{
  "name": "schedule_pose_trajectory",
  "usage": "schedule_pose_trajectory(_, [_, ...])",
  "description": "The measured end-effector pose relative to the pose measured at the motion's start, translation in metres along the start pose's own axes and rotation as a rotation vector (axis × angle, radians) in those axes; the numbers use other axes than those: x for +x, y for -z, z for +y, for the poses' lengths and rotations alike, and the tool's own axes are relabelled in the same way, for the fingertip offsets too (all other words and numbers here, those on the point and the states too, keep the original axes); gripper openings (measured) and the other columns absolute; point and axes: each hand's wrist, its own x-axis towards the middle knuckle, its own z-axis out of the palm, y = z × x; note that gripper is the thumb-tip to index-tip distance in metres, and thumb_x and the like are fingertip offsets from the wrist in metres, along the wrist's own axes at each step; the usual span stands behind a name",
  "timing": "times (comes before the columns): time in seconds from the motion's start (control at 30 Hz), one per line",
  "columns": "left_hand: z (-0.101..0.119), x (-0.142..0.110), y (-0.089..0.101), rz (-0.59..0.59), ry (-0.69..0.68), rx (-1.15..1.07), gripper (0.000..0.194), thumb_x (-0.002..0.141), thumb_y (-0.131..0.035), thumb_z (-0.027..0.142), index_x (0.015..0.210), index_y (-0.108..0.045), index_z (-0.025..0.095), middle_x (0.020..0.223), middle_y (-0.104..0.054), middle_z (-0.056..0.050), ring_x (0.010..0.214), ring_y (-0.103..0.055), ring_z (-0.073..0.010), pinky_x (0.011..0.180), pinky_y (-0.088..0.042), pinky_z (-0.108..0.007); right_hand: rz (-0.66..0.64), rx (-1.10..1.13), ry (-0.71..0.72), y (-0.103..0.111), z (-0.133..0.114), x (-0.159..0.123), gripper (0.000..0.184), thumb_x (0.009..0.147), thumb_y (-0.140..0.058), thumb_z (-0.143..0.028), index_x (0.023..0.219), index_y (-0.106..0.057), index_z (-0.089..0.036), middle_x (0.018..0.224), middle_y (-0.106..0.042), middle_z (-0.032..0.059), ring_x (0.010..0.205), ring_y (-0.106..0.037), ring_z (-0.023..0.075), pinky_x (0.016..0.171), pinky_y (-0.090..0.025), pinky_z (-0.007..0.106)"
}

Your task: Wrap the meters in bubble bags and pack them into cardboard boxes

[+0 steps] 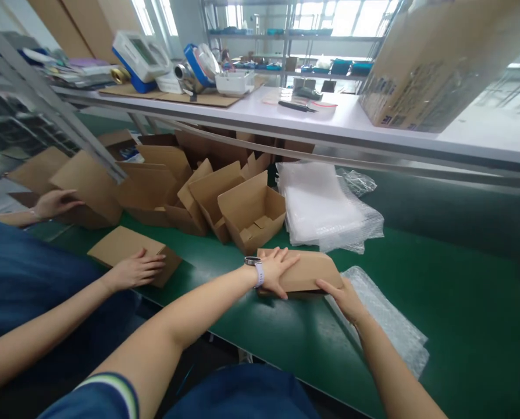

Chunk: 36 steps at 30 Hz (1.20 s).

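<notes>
A flat, closed cardboard box lies on the green table in front of me. My left hand, with a watch on its wrist, rests flat on the box's left part with its fingers spread. Around the box's near right corner my right hand is closed, thumb on top. A sheet of bubble wrap lies under and beside my right forearm.
A co-worker on my left presses one hand on another closed box and touches a flap with the other hand. Several open boxes and a stack of bubble wrap sit behind. A white shelf overhangs the table.
</notes>
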Motion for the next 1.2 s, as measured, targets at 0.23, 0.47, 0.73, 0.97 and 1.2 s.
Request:
schedule_pose_trajectory(0.23, [-0.011, 0.008, -0.016, -0.024, -0.038, 0.087, 0.109, 0.058, -0.079, 0.032, 0.144, -0.013, 0.040, 0.152, -0.018, -0.013, 0.134, -0.023, -0.0453, 0.095, -0.024, -0.072, 0.097, -0.848, 0.636, 0.019, 0.019, 0.015, 0.075, 0.077, -0.061, -0.052, 0.138, -0.036, -0.015, 0.143, -0.034, 0.0193, 0.131, -0.033, 0.0321, 0.106, -0.029, 0.053])
schedule_pose_trajectory(0.47, [-0.004, -0.005, -0.040, 0.074, -0.069, 0.127, 0.083, 0.076, -0.066, 0.045, 0.143, -0.018, 0.039, 0.154, -0.011, -0.011, 0.139, -0.010, -0.0391, 0.097, -0.002, -0.076, -0.225, -1.131, 0.682, 0.016, 0.030, 0.017, 0.058, 0.091, -0.045, -0.036, 0.144, -0.023, -0.028, 0.152, -0.021, 0.0098, 0.139, -0.020, 0.0266, 0.108, -0.020, 0.057])
schedule_pose_trajectory(0.73, [0.004, -0.009, -0.057, 0.194, 0.004, 0.140, 0.088, 0.074, -0.066, 0.052, 0.145, -0.018, 0.033, 0.153, -0.017, -0.012, 0.140, -0.014, -0.0350, 0.106, -0.003, -0.067, -0.242, -1.014, 0.650, 0.031, -0.019, 0.051, 0.056, 0.091, -0.039, -0.047, 0.142, -0.029, -0.029, 0.149, -0.029, 0.0082, 0.136, -0.027, 0.0299, 0.105, -0.019, 0.063])
schedule_pose_trajectory(0.97, [0.000, -0.007, -0.063, 0.265, -0.001, 0.118, 0.082, 0.080, -0.054, 0.057, 0.145, -0.021, 0.021, 0.151, -0.023, -0.013, 0.140, -0.016, -0.0302, 0.111, -0.007, -0.059, -0.402, -0.894, 0.487, -0.003, -0.039, 0.108, 0.063, 0.082, -0.050, -0.051, 0.135, -0.045, -0.016, 0.134, -0.049, 0.0172, 0.120, -0.049, 0.0357, 0.099, -0.036, 0.055])
schedule_pose_trajectory(1.2, [-0.011, -0.047, -0.073, 0.371, 0.167, 0.086, 0.058, 0.088, -0.049, 0.047, 0.141, -0.029, 0.034, 0.151, -0.026, -0.003, 0.141, -0.016, -0.0235, 0.111, -0.008, -0.062, -0.899, -0.133, -0.304, -0.009, -0.015, 0.100, 0.081, 0.071, -0.063, -0.059, 0.138, -0.036, -0.022, 0.125, -0.058, 0.0117, 0.103, -0.061, 0.0281, 0.086, -0.051, 0.040])
